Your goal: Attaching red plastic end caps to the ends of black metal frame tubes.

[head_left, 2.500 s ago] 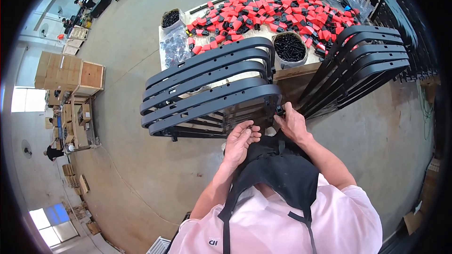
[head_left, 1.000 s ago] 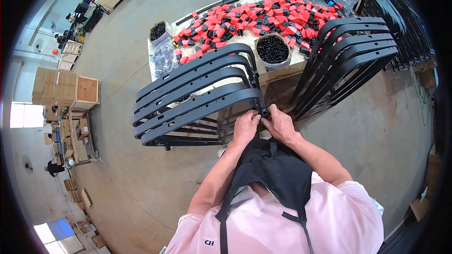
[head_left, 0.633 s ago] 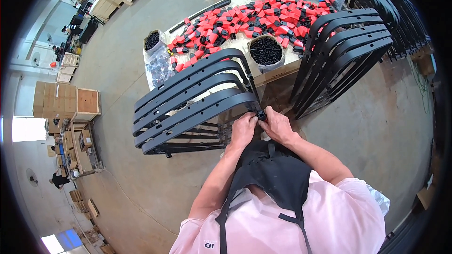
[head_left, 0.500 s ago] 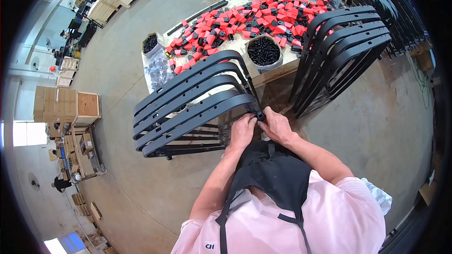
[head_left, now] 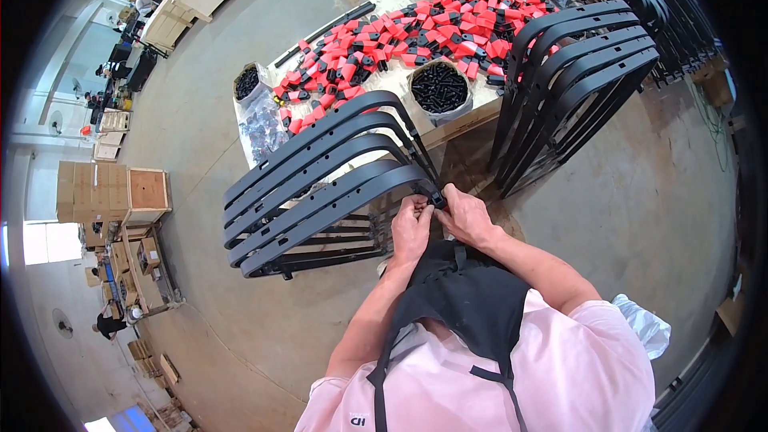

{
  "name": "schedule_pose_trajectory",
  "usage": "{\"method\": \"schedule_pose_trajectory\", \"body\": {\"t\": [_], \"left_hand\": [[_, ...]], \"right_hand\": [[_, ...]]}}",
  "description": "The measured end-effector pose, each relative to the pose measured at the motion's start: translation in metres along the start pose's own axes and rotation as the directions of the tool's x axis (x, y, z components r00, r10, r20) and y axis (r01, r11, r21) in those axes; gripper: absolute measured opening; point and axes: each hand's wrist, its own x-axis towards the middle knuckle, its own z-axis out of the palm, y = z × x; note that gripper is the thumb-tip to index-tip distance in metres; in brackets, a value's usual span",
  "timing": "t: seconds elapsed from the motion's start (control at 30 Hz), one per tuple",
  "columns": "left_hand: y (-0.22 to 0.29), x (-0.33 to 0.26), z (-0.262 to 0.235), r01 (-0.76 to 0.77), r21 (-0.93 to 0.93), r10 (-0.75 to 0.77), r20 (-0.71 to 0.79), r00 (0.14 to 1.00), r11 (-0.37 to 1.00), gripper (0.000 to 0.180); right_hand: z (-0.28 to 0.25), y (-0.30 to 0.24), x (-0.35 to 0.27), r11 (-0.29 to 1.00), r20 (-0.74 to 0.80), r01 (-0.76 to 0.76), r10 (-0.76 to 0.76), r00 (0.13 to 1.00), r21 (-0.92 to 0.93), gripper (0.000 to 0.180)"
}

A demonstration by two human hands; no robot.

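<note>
Down at the bottom of the frame, my pink shirt and black apron fill the view. Just above them, near the centre, my left hand (head_left: 410, 228) and right hand (head_left: 466, 216) meet, fingers curled and pinching a small black end piece (head_left: 437, 198) at the tip of the nearest curved black frame (head_left: 320, 208). Most of that piece is hidden under my fingertips, so I cannot make out its shape. The frame is a flat, matte, arched strip with small holes, one of a stack fanning out to the centre left. Farther right stands a second stack of arched frames (head_left: 576, 80). Beyond, at the upper centre, a pale wooden table (head_left: 472, 108) carries heaps of red and black plastic parts (head_left: 400, 40) and round tubs of dark screws (head_left: 438, 88).
</note>
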Motion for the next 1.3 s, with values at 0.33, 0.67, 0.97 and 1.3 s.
{"method": "schedule_pose_trajectory", "body": {"t": [0.33,0.67,0.97,1.3], "left_hand": [[-0.015,0.001,0.004,0.025,-0.097,-0.024,0.009,1.000,0.995,0.024],[-0.014,0.004,0.001,0.169,-0.193,-0.159,0.065,0.985,0.967,0.020],[-0.023,0.003,0.006,0.190,-0.243,-0.181,0.061,0.982,0.951,0.025],[-0.027,0.009,0.009,0.281,-0.348,-0.258,0.113,0.960,0.894,0.019]], "right_hand": [[-0.004,-0.002,-0.001,0.999,0.055,-0.034,0.033,0.998,0.016,0.037],[-0.003,-0.001,0.002,0.999,0.038,-0.019,0.017,0.999,0.037,0.037],[-0.003,0.000,-0.002,1.000,0.038,0.006,-0.007,0.999,0.010,0.038],[-0.003,0.001,0.003,1.000,0.047,-0.014,0.013,0.999,0.016,0.037]]}}
